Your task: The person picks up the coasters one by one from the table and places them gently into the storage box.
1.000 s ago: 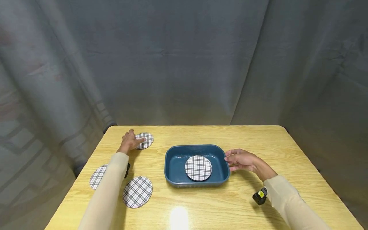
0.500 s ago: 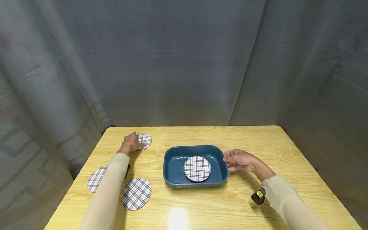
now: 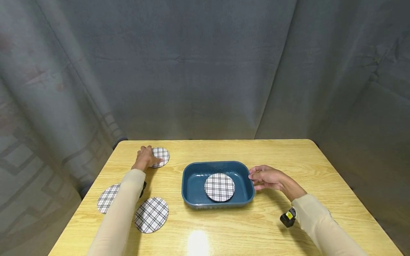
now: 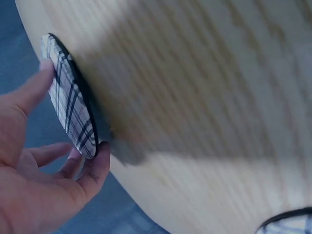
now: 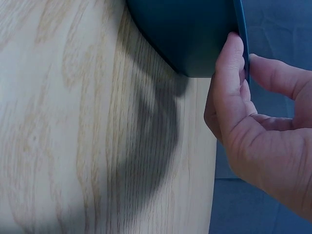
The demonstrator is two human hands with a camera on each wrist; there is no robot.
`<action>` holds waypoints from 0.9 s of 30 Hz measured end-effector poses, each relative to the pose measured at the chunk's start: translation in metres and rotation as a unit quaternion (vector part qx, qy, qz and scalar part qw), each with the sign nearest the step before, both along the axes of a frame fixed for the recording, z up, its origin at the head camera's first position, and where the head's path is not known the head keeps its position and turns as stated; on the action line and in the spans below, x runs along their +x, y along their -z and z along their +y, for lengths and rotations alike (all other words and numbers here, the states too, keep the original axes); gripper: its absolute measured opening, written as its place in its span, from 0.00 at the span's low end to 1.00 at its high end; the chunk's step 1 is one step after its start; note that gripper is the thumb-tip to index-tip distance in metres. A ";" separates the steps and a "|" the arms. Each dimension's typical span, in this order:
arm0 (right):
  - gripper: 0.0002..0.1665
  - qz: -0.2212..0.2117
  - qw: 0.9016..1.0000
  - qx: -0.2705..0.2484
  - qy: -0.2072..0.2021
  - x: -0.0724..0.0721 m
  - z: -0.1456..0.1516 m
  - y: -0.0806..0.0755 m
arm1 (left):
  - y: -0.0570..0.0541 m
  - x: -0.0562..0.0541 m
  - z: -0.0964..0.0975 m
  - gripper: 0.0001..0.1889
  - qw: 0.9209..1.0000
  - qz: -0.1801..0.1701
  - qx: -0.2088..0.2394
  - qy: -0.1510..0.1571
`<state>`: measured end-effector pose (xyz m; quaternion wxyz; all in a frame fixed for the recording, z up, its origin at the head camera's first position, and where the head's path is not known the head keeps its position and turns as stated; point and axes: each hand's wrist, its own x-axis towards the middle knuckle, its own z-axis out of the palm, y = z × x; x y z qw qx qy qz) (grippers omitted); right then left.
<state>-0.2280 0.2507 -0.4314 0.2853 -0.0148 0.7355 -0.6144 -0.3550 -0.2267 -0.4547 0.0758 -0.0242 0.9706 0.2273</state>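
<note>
My left hand [image 3: 145, 158] is at the far left of the table, holding a round plaid coaster [image 3: 161, 156] by its edges. In the left wrist view the thumb lies on the coaster's [image 4: 70, 100] checked face and the fingertips are at its opposite edge. My right hand [image 3: 268, 177] pinches the right rim of a blue rectangular bin [image 3: 217, 205], thumb on one side of the wall and fingers on the other, as the right wrist view shows. Inside the bin lies a short stack of matching plaid coasters [image 3: 219, 187].
Two more plaid coasters lie on the table's left side: one coaster [image 3: 152, 215] near the front, another coaster [image 3: 108, 199] partly hidden behind the left sleeve [image 3: 120, 209]. Grey curtains [image 3: 198, 71] hang behind the wooden table [image 3: 224, 234].
The left thumb and fingers have shifted slightly about the far coaster. The right hand stays on the bin's rim, and the bin has not moved on the table.
</note>
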 end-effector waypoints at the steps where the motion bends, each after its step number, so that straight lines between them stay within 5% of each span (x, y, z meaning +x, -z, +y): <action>1: 0.19 0.000 1.000 0.001 0.001 0.000 0.000 0.000 | -0.002 0.001 0.000 0.39 1.000 0.003 -0.006 -0.003; 10: 0.19 0.002 1.000 0.006 -0.002 -0.001 0.001 0.000 | -0.026 0.002 -0.005 0.10 0.998 0.043 -0.029 -0.027; 16: 0.18 0.000 1.000 0.007 -0.001 -0.002 0.001 0.000 | -0.046 0.008 -0.011 0.05 0.998 0.035 0.004 -0.051; 21: 0.18 -0.001 1.000 0.004 -0.003 -0.003 0.001 0.000 | -0.054 0.014 -0.016 0.11 0.994 -0.005 0.094 -0.061; 27: 0.18 -0.001 1.000 0.003 -0.006 -0.003 0.001 -0.001 | -0.057 0.017 -0.022 0.17 0.968 -0.052 0.241 -0.041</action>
